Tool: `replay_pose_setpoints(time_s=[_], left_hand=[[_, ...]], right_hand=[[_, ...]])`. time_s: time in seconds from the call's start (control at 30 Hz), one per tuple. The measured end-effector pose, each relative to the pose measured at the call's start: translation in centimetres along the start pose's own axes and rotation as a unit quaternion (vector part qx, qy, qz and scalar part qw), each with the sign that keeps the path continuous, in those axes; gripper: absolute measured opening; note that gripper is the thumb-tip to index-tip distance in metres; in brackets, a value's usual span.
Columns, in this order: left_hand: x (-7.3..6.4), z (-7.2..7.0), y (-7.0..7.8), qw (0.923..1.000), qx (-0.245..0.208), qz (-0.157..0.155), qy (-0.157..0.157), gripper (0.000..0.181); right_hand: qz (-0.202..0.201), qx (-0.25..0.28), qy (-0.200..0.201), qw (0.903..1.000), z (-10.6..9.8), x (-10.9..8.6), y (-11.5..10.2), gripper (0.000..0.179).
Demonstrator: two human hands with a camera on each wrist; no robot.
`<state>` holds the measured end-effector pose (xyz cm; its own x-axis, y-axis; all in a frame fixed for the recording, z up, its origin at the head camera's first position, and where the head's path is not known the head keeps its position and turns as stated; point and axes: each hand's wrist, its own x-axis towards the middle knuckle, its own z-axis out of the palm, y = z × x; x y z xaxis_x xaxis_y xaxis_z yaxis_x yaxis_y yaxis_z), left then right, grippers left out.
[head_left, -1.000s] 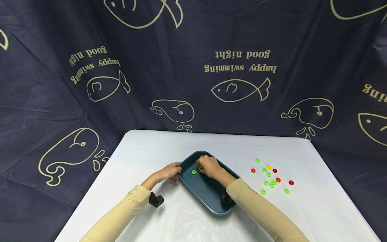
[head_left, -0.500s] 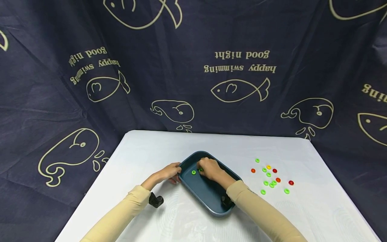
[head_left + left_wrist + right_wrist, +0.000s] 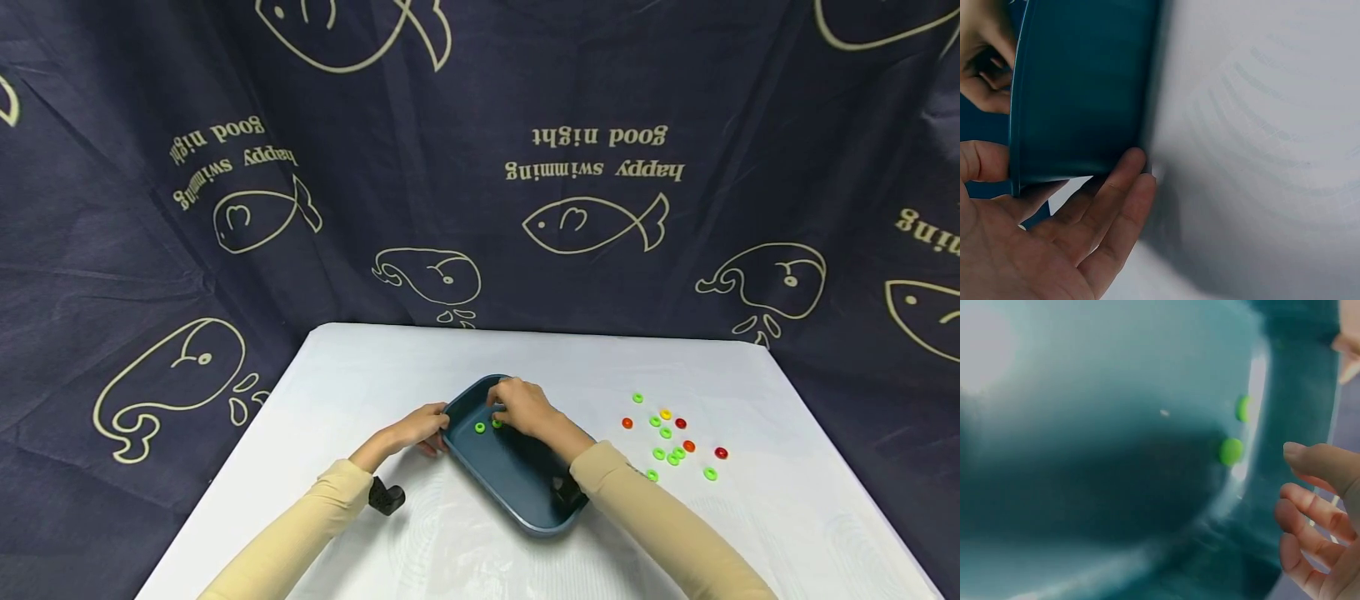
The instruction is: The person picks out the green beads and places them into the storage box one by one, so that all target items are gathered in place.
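Observation:
A dark blue rectangular tray [image 3: 517, 477] lies at a slant on the white table. My left hand [image 3: 420, 427] grips its left end; in the left wrist view the thumb hooks over the rim while the other fingers [image 3: 1119, 219] lie along the outer wall [image 3: 1085, 94]. Two small green rings [image 3: 480, 427] lie on the tray floor near that end. Over them is my right hand [image 3: 525, 408], thumb and fingers parted, holding nothing. In the right wrist view a gap shows between its fingertips and the nearer green ring [image 3: 1231, 452].
Several loose rings lie scattered right of the tray: green [image 3: 666, 433], a yellow ring [image 3: 666, 414], orange [image 3: 627, 423] and red [image 3: 721, 453]. A dark cloth [image 3: 450, 167] with fish drawings hangs behind the table [image 3: 375, 358]. A black wrist camera [image 3: 387, 497] hangs below the left sleeve.
My right hand has let go of a green ring, its fingers have parted, and it has lifted slightly up and away. The left hand and tray have stayed in place.

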<state>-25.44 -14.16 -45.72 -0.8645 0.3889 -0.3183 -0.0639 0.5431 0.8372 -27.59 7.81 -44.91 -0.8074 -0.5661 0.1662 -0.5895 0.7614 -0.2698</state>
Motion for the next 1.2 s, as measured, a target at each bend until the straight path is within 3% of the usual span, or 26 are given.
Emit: replay_pose_setpoints(time_s=[0.17,0.4,1.2], left_hand=[[0.0,0.0,0.0,1.0000,-0.002,0.000,0.000,0.052],[0.0,0.0,0.1,1.0000,0.000,-0.003,0.000,0.041],[0.0,0.1,0.1,0.9999,-0.003,0.002,-0.010,0.037]], right_hand=[[0.016,0.007,0.016,0.9997,-1.9,0.2,0.5,0.021],[0.039,0.001,0.040,0.9984,-4.3,0.0,2.1,0.021],[0.117,-0.003,0.063,0.9912,-8.0,-3.5,8.1,0.023]])
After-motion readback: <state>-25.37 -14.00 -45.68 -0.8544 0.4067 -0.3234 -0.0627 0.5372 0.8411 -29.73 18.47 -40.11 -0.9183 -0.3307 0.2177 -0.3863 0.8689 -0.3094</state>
